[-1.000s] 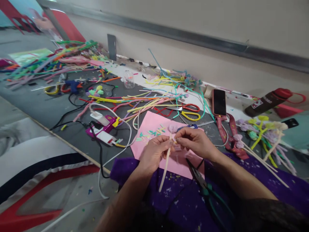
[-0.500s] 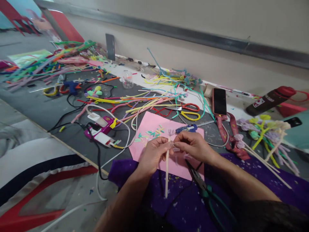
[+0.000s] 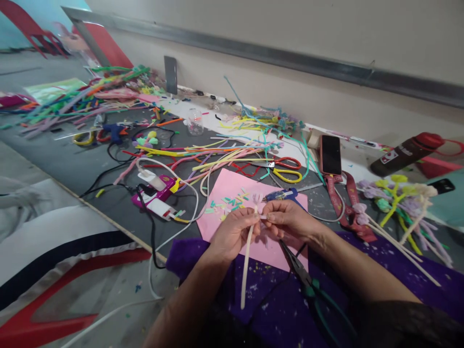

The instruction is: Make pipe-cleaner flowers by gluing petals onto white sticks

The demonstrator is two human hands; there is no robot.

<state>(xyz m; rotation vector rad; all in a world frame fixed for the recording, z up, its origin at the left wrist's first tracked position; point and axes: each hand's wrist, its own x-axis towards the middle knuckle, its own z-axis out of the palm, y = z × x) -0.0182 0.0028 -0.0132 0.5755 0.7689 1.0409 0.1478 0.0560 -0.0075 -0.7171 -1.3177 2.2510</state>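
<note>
My left hand (image 3: pixel 232 233) grips a cream pipe-cleaner stem (image 3: pixel 245 270) that hangs down toward me and ends in a small pale lilac flower head (image 3: pixel 257 198) at its top. My right hand (image 3: pixel 288 220) pinches a small pale piece against the stem just below the flower. Both hands hover over a pink paper sheet (image 3: pixel 232 186) strewn with small cut bits. Green-handled pliers (image 3: pixel 308 285) lie on the purple cloth (image 3: pixel 275 309) under my right wrist.
Red-and-yellow scissors (image 3: pixel 284 168), a blue glue gun (image 3: pixel 281 195), a phone (image 3: pixel 330 153), a lanyard (image 3: pixel 348 205) and finished pipe-cleaner flowers (image 3: pixel 395 198) lie to the right. Loose coloured pipe cleaners (image 3: pixel 217 154), cables and a pink charger (image 3: pixel 155 195) fill the left. A dark bottle (image 3: pixel 406 152) lies far right.
The stem's lower end swung from slanting left to hanging nearly straight down and back slightly. My hands stayed together on the stem; the view shifted a little.
</note>
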